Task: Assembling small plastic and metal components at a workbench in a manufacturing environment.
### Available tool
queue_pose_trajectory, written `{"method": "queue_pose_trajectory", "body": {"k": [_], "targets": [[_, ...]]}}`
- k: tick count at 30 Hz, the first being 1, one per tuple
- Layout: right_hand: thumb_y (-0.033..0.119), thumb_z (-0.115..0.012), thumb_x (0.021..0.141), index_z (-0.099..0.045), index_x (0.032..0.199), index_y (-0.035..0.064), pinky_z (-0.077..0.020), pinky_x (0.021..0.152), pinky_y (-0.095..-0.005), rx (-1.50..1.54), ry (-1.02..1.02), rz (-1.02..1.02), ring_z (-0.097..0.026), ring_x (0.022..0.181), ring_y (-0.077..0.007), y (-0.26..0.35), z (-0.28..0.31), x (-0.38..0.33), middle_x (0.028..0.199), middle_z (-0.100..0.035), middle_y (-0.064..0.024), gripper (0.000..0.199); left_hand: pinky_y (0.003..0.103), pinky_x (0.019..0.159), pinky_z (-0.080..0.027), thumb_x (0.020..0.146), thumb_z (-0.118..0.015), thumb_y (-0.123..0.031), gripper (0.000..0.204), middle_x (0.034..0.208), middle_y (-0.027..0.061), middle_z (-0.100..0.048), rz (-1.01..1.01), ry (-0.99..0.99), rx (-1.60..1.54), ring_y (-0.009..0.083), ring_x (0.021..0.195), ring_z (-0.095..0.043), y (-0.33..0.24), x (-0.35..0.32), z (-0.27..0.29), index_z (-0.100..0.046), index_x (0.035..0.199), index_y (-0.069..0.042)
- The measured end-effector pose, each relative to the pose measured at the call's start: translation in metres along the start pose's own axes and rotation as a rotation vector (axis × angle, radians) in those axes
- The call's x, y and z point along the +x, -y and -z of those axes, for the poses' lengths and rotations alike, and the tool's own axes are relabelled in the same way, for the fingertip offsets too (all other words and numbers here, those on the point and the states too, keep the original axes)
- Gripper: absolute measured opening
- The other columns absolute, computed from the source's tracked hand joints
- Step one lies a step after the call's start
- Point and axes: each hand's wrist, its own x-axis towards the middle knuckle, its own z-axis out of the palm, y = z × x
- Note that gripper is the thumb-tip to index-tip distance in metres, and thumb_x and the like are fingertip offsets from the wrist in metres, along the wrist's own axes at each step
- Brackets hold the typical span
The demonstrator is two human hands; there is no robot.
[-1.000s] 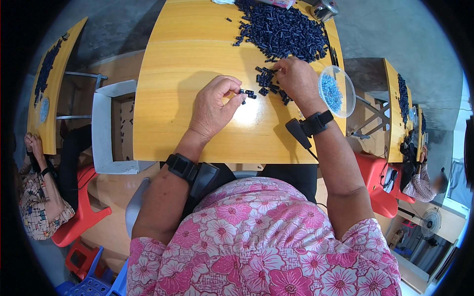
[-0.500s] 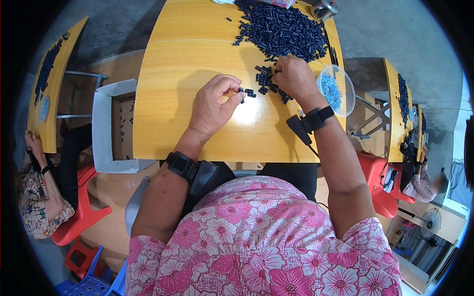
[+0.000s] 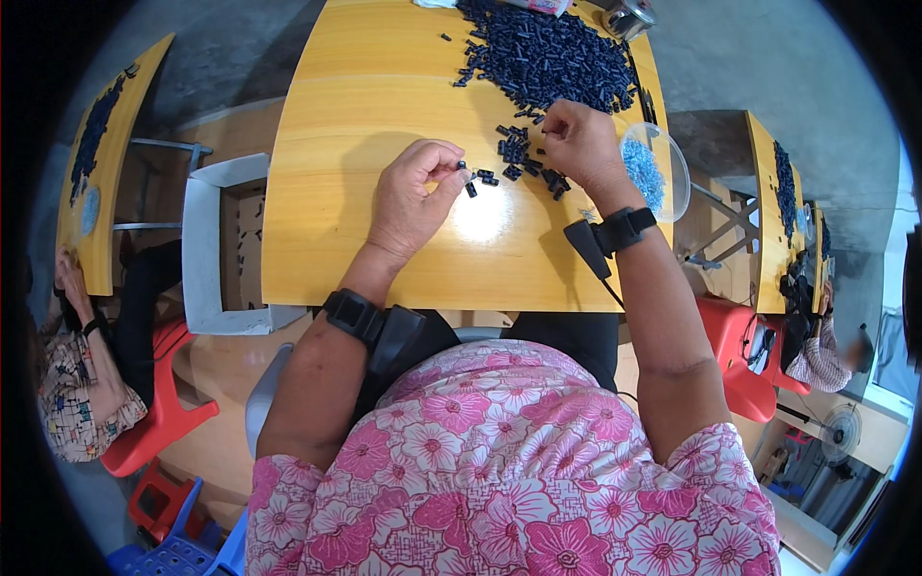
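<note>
On the yellow wooden table (image 3: 355, 115) lies a big heap of small dark blue plastic pieces (image 3: 552, 53) at the far side. A smaller scatter of the same pieces (image 3: 519, 158) lies between my hands. My left hand (image 3: 413, 197) pinches one small dark piece (image 3: 463, 168) between thumb and fingertips, just above the tabletop. My right hand (image 3: 576, 144) rests curled over the small scatter, its fingers closed; what is under them is hidden. A clear round bowl of light blue bits (image 3: 653, 173) sits at the table's right edge beside my right wrist.
A white open box (image 3: 216, 245) with a few dark pieces stands left of the table. Other yellow tables (image 3: 101, 163) with dark pieces stand left and right (image 3: 778, 202). People sit at both sides on red stools (image 3: 158, 413). A metal can (image 3: 629, 14) is at the far right corner.
My left hand has lifted slightly and turned the small piece in its fingertips. My right hand has stayed over the scatter with only slight finger movement.
</note>
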Motion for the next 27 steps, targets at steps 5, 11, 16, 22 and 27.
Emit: {"method": "queue_pose_trajectory", "body": {"k": [5,11,16,22,27], "targets": [[-0.002,-0.062,0.084,-0.072,0.106,0.0020,-0.0471,0.066,-0.0251,0.653,0.023,-0.223,-0.056,0.073,-0.0077,0.026,0.016,-0.023,0.077,-0.061,0.0015,0.024,0.026,0.081,-0.054,0.088,-0.066,-0.001,0.008,0.102,0.0089,-0.068,-0.009,-0.002,0.041,0.0136,0.088,-0.065,0.001,-0.001,0.000,-0.063,0.094,0.002],[0.011,-0.056,0.091,-0.072,0.112,0.0036,-0.0452,0.073,-0.0214,0.926,0.144,-0.349,-0.057,0.076,-0.0079,0.035,0.023,-0.062,0.084,-0.062,-0.0007,0.028,0.026,0.082,-0.053,0.088,-0.066,-0.001,0.008,0.102,0.0088,-0.067,-0.029,0.013,0.052,0.0134,0.090,-0.064,0.001,-0.003,0.002,-0.063,0.094,0.002],[0.011,-0.057,0.091,-0.068,0.108,0.0018,-0.0478,0.077,-0.0258,1.062,0.173,-0.397,-0.059,0.076,-0.0109,0.034,0.016,-0.092,0.080,-0.062,-0.0017,0.022,0.025,0.083,-0.051,0.091,-0.064,0.000,0.006,0.104,0.0063,-0.067,0.047,-0.048,-0.034,0.0106,0.092,-0.062,0.006,-0.006,0.005,-0.063,0.097,0.002],[0.005,-0.062,0.092,-0.065,0.107,-0.0015,-0.0539,0.074,-0.0285,1.221,0.115,-0.506,-0.063,0.075,-0.0130,0.040,0.007,-0.114,0.084,-0.066,-0.0060,0.017,0.025,0.084,-0.050,0.092,-0.063,0.001,0.009,0.104,0.0056,-0.066,0.034,-0.054,-0.078,0.0096,0.091,-0.061,0.004,-0.027,-0.002,-0.062,0.100,0.001],[0.005,-0.065,0.092,-0.066,0.109,-0.0058,-0.0547,0.071,-0.0255,1.327,0.133,-0.551,-0.065,0.074,-0.0129,0.057,0.001,-0.121,0.089,-0.068,-0.0077,0.020,0.025,0.082,-0.052,0.088,-0.067,0.000,0.009,0.102,0.0069,-0.065,0.020,0.037,-0.013,0.0110,0.091,-0.062,-0.013,-0.053,-0.007,-0.062,0.095,0.002]]}}
